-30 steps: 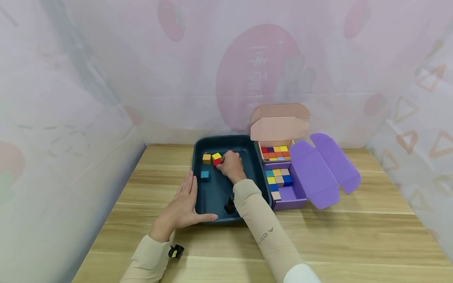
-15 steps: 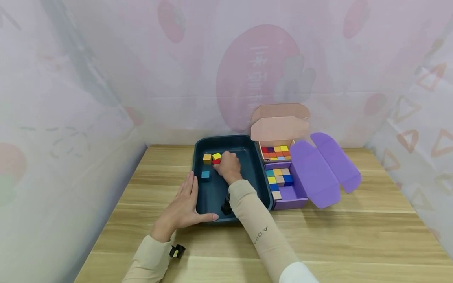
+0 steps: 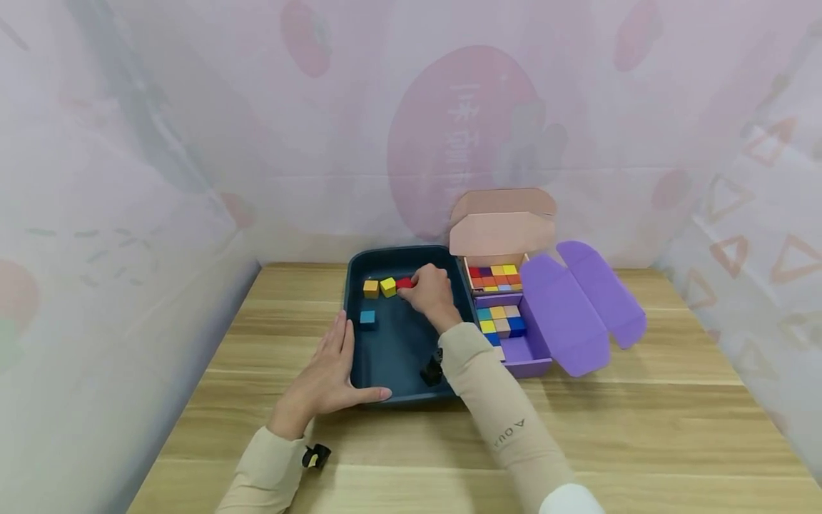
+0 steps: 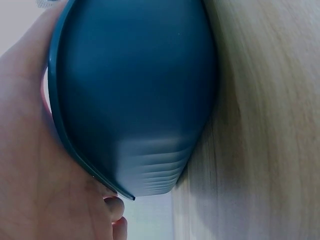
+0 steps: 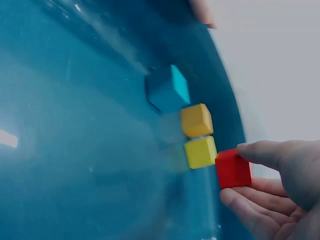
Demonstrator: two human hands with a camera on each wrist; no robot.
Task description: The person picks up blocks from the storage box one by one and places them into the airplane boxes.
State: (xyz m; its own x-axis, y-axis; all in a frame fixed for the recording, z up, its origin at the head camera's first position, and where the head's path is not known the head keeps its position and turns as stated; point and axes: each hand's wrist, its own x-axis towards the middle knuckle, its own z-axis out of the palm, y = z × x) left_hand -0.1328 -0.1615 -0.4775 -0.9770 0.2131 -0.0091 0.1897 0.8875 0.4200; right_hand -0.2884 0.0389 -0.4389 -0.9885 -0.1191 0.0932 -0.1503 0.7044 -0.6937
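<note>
My right hand [image 3: 433, 294] pinches a red cube [image 5: 233, 168] between thumb and fingers, inside the dark blue tray [image 3: 392, 375]. Just left of it in the head view sits a yellow cube [image 3: 388, 287], with an orange-yellow cube [image 3: 371, 289] beside that. A light blue cube [image 3: 367, 319] lies nearer the tray's left wall. My left hand [image 3: 323, 375] rests along the tray's front left corner, its fingers straight on the left rim and the thumb over the front rim. In the left wrist view, the palm lies against the tray's outer rim [image 4: 56, 100].
Right of the tray stands an open purple box [image 3: 533, 367] partly filled with colored cubes. Behind it is an open light-brown box [image 3: 504, 232] holding rows of cubes. The purple lid [image 3: 571, 314] spreads out to the right over the wooden table [image 3: 642, 428].
My right hand has drawn the red cube rightward, away from in front of the yellow cube, which now shows whole. My left hand has stayed at the tray corner.
</note>
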